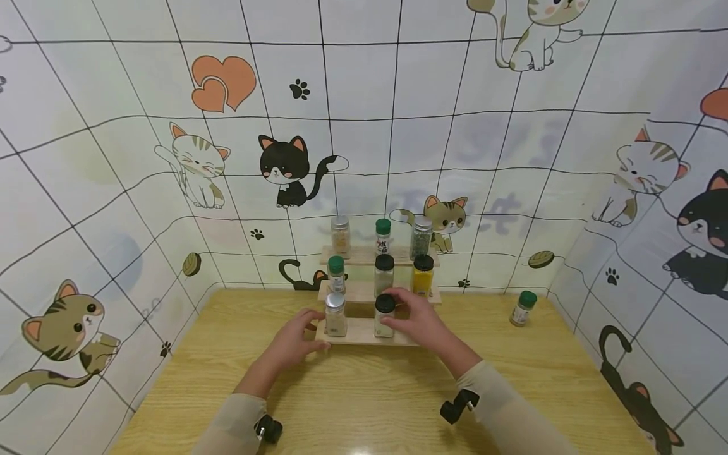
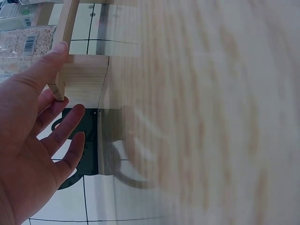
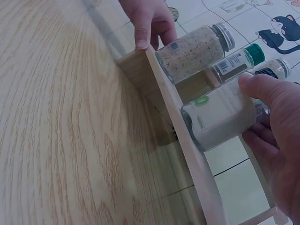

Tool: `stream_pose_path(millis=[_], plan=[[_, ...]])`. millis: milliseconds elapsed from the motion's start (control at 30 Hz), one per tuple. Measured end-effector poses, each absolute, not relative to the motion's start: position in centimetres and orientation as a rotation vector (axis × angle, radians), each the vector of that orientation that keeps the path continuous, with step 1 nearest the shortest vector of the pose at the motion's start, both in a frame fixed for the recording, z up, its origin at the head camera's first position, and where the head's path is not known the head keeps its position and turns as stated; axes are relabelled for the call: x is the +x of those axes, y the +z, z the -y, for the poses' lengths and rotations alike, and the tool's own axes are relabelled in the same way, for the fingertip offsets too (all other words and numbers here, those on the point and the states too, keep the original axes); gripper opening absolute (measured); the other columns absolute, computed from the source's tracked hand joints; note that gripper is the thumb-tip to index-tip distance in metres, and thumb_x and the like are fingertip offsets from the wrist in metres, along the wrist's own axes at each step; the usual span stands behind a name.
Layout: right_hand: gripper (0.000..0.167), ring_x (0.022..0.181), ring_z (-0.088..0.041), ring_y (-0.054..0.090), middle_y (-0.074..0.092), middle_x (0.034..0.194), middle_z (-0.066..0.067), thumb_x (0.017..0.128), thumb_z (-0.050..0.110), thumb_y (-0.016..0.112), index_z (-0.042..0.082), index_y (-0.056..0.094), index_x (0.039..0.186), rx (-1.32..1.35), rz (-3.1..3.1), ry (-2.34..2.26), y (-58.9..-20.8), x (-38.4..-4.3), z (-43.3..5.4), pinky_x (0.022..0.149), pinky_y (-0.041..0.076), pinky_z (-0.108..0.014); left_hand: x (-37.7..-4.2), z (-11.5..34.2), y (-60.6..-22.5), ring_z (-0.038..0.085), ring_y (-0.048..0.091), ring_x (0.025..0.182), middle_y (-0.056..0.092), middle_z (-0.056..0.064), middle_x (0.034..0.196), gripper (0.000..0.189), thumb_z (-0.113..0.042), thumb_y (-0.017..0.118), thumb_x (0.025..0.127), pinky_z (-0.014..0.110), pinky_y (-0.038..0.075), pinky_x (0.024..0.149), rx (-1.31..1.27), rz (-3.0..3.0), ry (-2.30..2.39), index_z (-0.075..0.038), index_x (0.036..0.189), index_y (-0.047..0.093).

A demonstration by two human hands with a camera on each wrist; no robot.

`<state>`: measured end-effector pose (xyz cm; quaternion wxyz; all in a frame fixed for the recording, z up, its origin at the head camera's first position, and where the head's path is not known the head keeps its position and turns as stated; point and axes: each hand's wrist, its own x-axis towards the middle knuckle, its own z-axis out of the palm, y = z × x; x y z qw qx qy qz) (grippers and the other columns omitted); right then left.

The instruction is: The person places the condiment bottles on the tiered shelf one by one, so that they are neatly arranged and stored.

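Observation:
A three-tier wooden spice rack (image 1: 364, 340) stands on the table with spice jars on every tier. My right hand (image 1: 419, 319) grips a clear square jar of pale powder (image 3: 220, 112) with a black lid, thumb on one side and fingers on the other. The jar's base is at the bottom tier's board. My left hand (image 2: 33, 126) holds the left end of that bottom tier, thumb on its front edge and the index finger behind, the other fingers loose. Beside it is a silver-lidded jar of coarse pinkish grains (image 3: 192, 52).
The middle tier bears a green-lidded jar (image 1: 336, 275), a black-lidded jar and a yellow-filled jar (image 1: 423, 276). Three more jars are on the top tier. A green-capped jar (image 1: 522, 308) stands apart at the table's right. Cat-print cloth (image 1: 364, 145) surrounds the table's back and sides.

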<state>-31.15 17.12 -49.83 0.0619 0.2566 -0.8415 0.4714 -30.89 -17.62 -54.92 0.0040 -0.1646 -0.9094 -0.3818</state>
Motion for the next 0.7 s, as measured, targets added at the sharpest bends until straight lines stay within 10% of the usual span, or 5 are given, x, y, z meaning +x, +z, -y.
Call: stream_pose_path(millis=[700], plan=[[0.050, 0.120, -0.035, 0.070, 0.069, 0.131, -0.009, 0.095, 0.015, 0.091, 0.009, 0.068, 0.140, 0.631, 2.482, 1.359, -49.9, -29.8, -23.1, 0.105, 0.057, -0.060, -31.4, 17.9, -55.6, 0.025, 0.068, 0.125, 0.063, -0.004, 0.145, 0.065, -0.034, 0.095, 0.091, 0.054, 0.058, 0.104, -0.506, 2.875, -1.193, -0.019, 0.148, 0.066]])
